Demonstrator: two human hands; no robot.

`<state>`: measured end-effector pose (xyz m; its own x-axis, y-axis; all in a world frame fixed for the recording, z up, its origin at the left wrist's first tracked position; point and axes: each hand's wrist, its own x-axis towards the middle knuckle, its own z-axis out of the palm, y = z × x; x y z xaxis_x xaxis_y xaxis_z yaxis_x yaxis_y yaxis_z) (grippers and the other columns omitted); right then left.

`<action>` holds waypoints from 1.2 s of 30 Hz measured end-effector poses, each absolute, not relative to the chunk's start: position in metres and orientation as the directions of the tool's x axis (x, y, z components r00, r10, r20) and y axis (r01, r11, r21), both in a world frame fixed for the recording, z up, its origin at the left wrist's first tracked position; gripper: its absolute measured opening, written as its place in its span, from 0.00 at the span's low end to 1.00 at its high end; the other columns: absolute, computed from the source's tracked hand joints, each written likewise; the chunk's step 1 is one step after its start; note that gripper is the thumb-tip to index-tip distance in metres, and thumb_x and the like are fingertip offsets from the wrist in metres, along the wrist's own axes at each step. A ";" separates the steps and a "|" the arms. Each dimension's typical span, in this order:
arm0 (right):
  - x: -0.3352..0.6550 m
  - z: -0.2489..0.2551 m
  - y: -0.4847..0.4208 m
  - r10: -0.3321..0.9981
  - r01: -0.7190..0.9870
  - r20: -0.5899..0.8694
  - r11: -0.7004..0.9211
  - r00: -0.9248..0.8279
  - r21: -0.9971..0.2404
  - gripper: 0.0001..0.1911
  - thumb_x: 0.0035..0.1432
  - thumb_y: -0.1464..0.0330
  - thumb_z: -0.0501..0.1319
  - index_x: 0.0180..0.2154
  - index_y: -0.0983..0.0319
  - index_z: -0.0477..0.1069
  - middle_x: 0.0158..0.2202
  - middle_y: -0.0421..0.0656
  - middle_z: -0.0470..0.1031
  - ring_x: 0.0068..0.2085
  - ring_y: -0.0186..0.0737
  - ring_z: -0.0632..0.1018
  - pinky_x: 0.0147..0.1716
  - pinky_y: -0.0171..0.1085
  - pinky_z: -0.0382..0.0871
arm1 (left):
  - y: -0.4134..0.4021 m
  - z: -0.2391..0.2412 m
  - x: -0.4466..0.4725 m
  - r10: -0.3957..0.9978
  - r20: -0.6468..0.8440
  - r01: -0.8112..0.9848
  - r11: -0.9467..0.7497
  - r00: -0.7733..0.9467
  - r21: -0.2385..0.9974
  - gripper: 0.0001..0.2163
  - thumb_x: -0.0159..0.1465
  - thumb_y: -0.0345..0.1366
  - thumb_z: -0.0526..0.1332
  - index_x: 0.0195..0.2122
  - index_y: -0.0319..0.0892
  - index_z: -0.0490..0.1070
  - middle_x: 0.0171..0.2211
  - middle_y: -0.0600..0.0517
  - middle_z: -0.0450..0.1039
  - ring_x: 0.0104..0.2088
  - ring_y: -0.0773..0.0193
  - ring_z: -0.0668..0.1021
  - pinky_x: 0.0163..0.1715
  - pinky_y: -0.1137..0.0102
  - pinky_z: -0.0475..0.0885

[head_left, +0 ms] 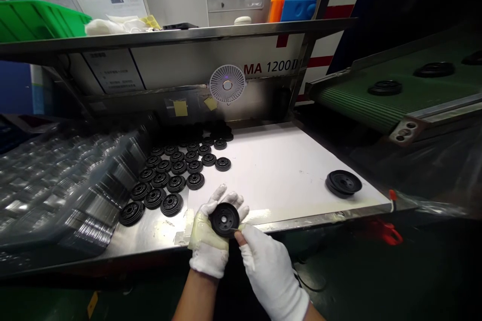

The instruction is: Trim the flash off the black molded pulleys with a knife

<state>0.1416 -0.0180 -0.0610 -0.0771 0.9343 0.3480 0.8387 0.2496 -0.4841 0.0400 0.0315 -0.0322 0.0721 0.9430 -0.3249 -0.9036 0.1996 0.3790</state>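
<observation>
My left hand (205,233), in a white glove with a yellowish covering, is closed around a black grooved wheel (225,219). The wheel's round face, with a light centre and small holes, is turned up toward me. My right hand (269,266), also in a white glove with a bare fingertip showing, is pinched at the wheel's lower right edge. Something thin and pale seems to stick out from its fingers over the wheel; I cannot make out what it is. Rows of similar black wheels (172,204) lie on the table left of my hands.
Stacked clear plastic trays (94,200) fill the left side. More black wheels (343,183) sit at the right of the white sheet (271,165). A green conveyor (361,103) carries others. A small fan (227,84) hangs below the metal shelf (211,33), which holds a green bin (41,20).
</observation>
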 end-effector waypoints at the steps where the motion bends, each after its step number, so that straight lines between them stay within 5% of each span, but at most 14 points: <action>1: 0.143 -0.062 -0.018 0.936 0.842 0.345 0.239 -0.068 -0.483 0.14 0.62 0.65 0.47 0.26 0.58 0.63 0.21 0.37 0.70 0.22 0.35 0.71 0.22 0.35 0.48 | 0.031 -0.033 0.040 0.939 -0.334 -0.898 0.217 0.085 0.383 0.13 0.53 0.29 0.57 0.40 0.38 0.69 0.30 0.46 0.71 0.34 0.58 0.75 0.36 0.59 0.72; 8: 0.137 -0.065 -0.021 0.928 0.849 0.363 0.259 -0.086 -0.461 0.15 0.61 0.66 0.47 0.24 0.59 0.64 0.20 0.37 0.71 0.21 0.34 0.71 0.21 0.34 0.48 | 0.039 -0.042 0.046 0.909 -0.416 -0.952 0.112 -0.018 0.285 0.04 0.53 0.28 0.60 0.31 0.41 0.69 0.22 0.55 0.67 0.26 0.69 0.73 0.34 0.68 0.72; 14: 0.144 -0.066 -0.018 0.936 0.843 0.345 0.242 -0.072 -0.480 0.15 0.62 0.65 0.46 0.26 0.58 0.65 0.21 0.37 0.71 0.22 0.34 0.71 0.21 0.34 0.48 | 0.026 -0.033 0.041 0.926 -0.367 -0.886 0.242 0.089 0.395 0.14 0.53 0.30 0.57 0.42 0.38 0.69 0.33 0.44 0.72 0.35 0.56 0.75 0.34 0.58 0.72; 18: 0.147 -0.070 -0.018 0.939 0.850 0.339 0.229 -0.064 -0.475 0.14 0.61 0.66 0.47 0.27 0.59 0.65 0.21 0.38 0.71 0.22 0.35 0.71 0.21 0.34 0.48 | 0.028 -0.040 0.039 0.931 -0.363 -0.895 0.189 0.033 0.404 0.07 0.53 0.29 0.58 0.34 0.39 0.70 0.23 0.51 0.69 0.27 0.63 0.74 0.28 0.66 0.73; 23: 0.137 -0.070 -0.023 0.943 0.834 0.319 0.252 -0.097 -0.491 0.15 0.61 0.66 0.47 0.25 0.59 0.63 0.21 0.37 0.71 0.21 0.34 0.71 0.21 0.34 0.48 | 0.037 -0.053 0.042 0.925 -0.380 -0.947 0.140 0.020 0.289 0.03 0.54 0.29 0.60 0.30 0.40 0.70 0.23 0.54 0.68 0.26 0.68 0.73 0.32 0.69 0.73; 29: 0.136 -0.064 -0.023 0.964 0.744 0.244 0.242 -0.109 -0.623 0.15 0.62 0.64 0.46 0.26 0.59 0.64 0.22 0.37 0.70 0.23 0.34 0.70 0.21 0.33 0.51 | 0.032 -0.045 0.041 0.916 -0.399 -0.928 0.179 0.037 0.326 0.08 0.54 0.30 0.60 0.35 0.41 0.71 0.33 0.49 0.72 0.38 0.58 0.76 0.40 0.58 0.72; 33: 0.152 -0.052 -0.022 0.972 0.585 0.157 0.230 -0.173 -0.778 0.17 0.63 0.62 0.44 0.25 0.59 0.62 0.22 0.37 0.68 0.23 0.32 0.68 0.21 0.31 0.55 | 0.032 -0.039 0.036 0.901 -0.430 -0.943 0.189 0.055 0.273 0.05 0.54 0.30 0.59 0.32 0.40 0.71 0.30 0.50 0.72 0.35 0.60 0.76 0.42 0.57 0.71; 36: 0.167 -0.044 -0.020 0.969 0.663 0.098 0.228 -0.227 -0.713 0.16 0.55 0.55 0.54 0.23 0.59 0.61 0.20 0.35 0.66 0.22 0.32 0.67 0.19 0.30 0.54 | 0.034 -0.038 0.032 0.884 -0.462 -0.953 0.194 0.068 0.231 0.05 0.54 0.29 0.59 0.32 0.39 0.71 0.31 0.49 0.73 0.37 0.59 0.76 0.43 0.55 0.69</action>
